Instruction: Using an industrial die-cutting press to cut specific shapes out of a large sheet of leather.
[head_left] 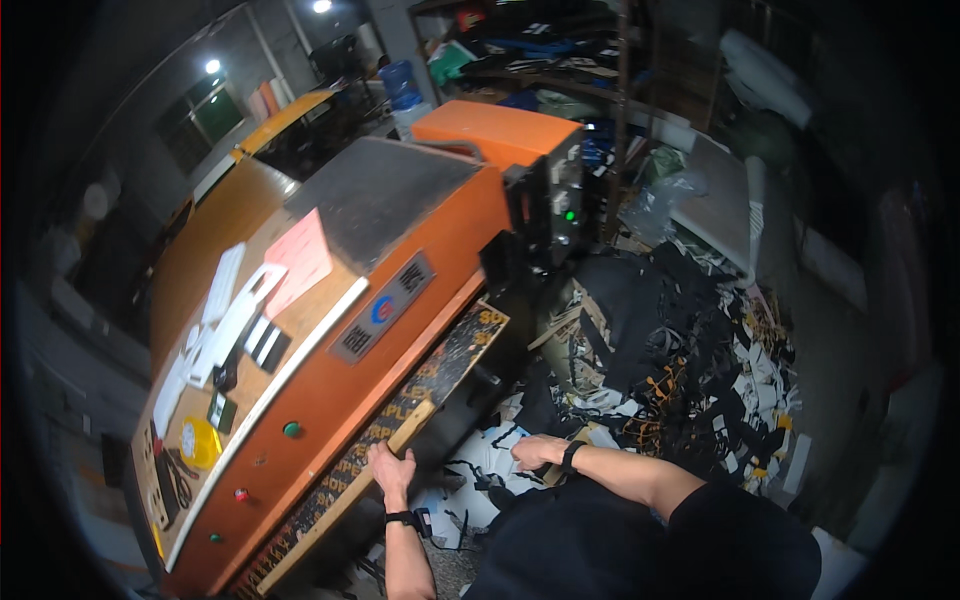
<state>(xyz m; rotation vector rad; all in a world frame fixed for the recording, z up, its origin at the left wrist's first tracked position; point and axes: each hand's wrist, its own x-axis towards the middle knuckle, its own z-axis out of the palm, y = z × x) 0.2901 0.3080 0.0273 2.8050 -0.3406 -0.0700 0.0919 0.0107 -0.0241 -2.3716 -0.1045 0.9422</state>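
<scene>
My left hand (392,472) rests on the front edge of a long wooden board (420,412), its thumb apart from the fingers. This board, dark on top with yellow lettering, juts out from under a big orange machine (300,420). To the right, my right hand (538,452) reaches down with its fingers bent together. What those fingers hold, if anything, is hidden. Beneath and beside them lie white sheets (487,455) with thin black strips across them. Both wrists wear dark bands.
On the machine's top lie scissors (180,487), a yellow tape roll (200,442), a pink sheet (298,262) and white cut pieces. Green and red buttons dot its front. A heap of black and white scraps (660,350) covers the floor at right. Behind stands a loaded shelf (540,75).
</scene>
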